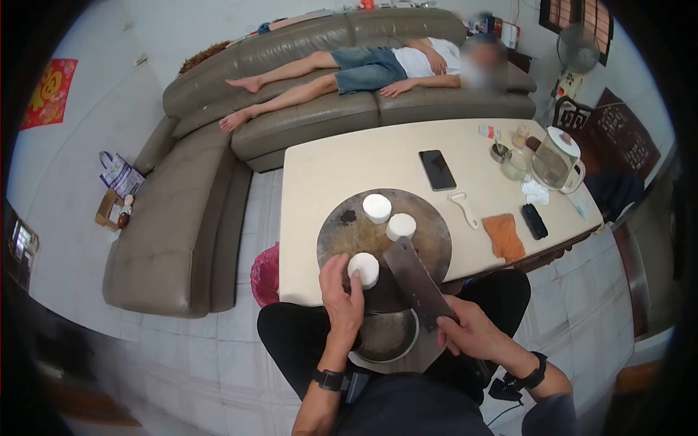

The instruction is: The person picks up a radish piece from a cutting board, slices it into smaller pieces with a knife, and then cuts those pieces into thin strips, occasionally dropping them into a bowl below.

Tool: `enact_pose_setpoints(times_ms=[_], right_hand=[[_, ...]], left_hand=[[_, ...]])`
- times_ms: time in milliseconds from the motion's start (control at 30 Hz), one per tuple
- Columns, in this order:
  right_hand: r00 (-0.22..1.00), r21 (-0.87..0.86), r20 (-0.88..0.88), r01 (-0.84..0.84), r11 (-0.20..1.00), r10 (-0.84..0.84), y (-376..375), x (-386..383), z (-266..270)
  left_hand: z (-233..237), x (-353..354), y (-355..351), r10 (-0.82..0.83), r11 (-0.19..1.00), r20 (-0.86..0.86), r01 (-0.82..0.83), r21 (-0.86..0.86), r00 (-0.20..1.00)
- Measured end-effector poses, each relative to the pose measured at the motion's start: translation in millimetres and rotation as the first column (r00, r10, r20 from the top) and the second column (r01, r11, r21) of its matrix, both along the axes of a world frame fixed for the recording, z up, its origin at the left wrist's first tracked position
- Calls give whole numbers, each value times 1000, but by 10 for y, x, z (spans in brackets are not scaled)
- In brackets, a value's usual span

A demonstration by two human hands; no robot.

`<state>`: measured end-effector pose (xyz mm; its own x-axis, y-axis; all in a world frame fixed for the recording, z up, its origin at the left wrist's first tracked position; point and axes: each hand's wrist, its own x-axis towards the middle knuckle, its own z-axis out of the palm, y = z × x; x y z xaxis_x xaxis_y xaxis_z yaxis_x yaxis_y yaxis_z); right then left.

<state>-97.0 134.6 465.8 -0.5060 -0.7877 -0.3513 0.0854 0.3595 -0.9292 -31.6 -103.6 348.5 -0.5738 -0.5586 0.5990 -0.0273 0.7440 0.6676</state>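
Observation:
My right hand (pixel 469 327) grips the handle of a cleaver (pixel 418 283), its broad dark blade slanting over the near right part of a round chopping board (pixel 338 236). My left hand (pixel 343 298) is at the board's near left edge, fingers stretched out. Its thumb touches a thick, round white chunk (pixel 366 269) that looks like peeled radish. Two similar chunks stand farther back, one chunk (pixel 377 208) near the far edge and another chunk (pixel 400 227) close to the blade's tip. Below the board, a metal bowl (pixel 416 336) sits between my knees.
On the cream table (pixel 349 156) lie a phone (pixel 437 170), a white peeler (pixel 464 210), an orange cloth (pixel 503 237) and a black case (pixel 534 221). A glass pitcher (pixel 556 160) stands far right. Another person (pixel 371 67) lies on the sofa (pixel 305 138). A pink bag (pixel 265 275) is beside the table.

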Motion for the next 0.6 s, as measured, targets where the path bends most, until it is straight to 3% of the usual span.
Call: enact_pose_setpoints(times_ms=[33,100,167,233,400,467,600], right_hand=[[997,2,-73,-5,1000,5,-48,-15,32],[989,-21,-148,-9,1000,6,-124,-37,13],[898,36,-435,-50,998,61,-171,-73,-103],[877,18,-475,-70,997,70,-219,-107,-100],[858,66,-501,-96,993,117,-289,-181,-67],[773,82,-620,-103,991,132,-289,-203,-92],[798,144,-569,-140,980,198,-319,-244,-100]], left_hand=[[67,16,-12,-7,1000,10,7,-2,1000],[167,68,-45,-202,967,202,228,-112,958],[148,60,-94,-245,962,232,266,-63,941],[67,57,-140,-342,940,229,333,80,911],[11,-14,10,-332,942,196,312,123,923],[-15,-27,38,-347,933,165,322,160,923],[5,-29,36,-342,934,165,316,165,925]])
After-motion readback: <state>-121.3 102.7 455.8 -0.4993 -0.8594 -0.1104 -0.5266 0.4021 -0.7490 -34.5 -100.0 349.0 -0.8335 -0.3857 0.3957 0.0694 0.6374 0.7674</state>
